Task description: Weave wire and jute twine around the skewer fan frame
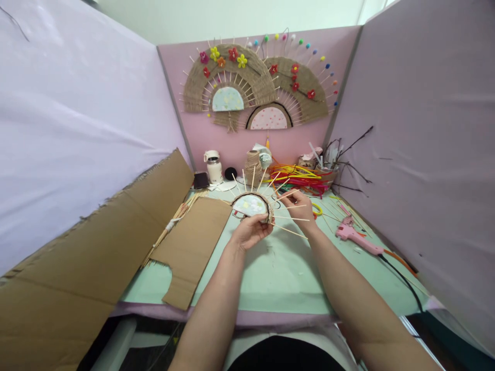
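My left hand [251, 233] grips the lower right edge of a small half-round fan frame [249, 204], thumb on its front. The piece has a pale blue flowered face, a dark rim and a twine-brown border. Thin wooden sticks [291, 218] fan outward from its curved edge. Among the right-hand sticks is my right hand [303, 210], its fingers pinched together near the tips. What they hold is too small to make out; a thin dark loop shows beside them.
Cardboard sheet [197, 232] and bundled sticks [166, 229] lie left. A pink glue gun [359, 239] with a black cable rests right. Behind stand a twine cone [253, 165], a cream bottle [213, 167] and colourful pipe cleaners [299, 178]. Two decorated fans [197, 93] hang on the back panel.
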`<state>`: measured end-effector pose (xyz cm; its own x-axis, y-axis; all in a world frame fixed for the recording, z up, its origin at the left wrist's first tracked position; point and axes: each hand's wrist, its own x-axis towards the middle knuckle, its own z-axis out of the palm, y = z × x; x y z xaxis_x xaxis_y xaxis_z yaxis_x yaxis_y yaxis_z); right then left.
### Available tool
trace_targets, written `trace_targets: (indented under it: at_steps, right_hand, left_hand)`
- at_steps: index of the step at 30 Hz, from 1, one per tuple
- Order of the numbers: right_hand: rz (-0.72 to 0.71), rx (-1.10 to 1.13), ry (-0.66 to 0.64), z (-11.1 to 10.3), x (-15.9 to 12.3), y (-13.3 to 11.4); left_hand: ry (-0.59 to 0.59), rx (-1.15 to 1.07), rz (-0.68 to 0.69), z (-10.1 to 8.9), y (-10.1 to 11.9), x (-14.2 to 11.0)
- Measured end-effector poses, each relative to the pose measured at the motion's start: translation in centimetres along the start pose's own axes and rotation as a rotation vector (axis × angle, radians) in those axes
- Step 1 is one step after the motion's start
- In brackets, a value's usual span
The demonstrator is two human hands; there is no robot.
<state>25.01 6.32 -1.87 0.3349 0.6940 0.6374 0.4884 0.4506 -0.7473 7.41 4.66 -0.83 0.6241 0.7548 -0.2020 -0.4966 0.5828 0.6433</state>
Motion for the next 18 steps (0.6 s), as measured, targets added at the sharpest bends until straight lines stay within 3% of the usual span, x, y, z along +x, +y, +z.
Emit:
trace_targets:
  at_steps: [8, 18]
  right_hand:
    - [0.013, 0.006, 0.003, 0.08, -0.07, 0.45]
    - [0.035, -0.032, -0.036, -0.03, -0.19, -0.11]
  left_hand:
    - [0.019, 0.023, 0.096, -0.12, 0.04, 0.36]
    - [-0.017, 0.059, 0.111, -0.18, 0.17, 0.15]
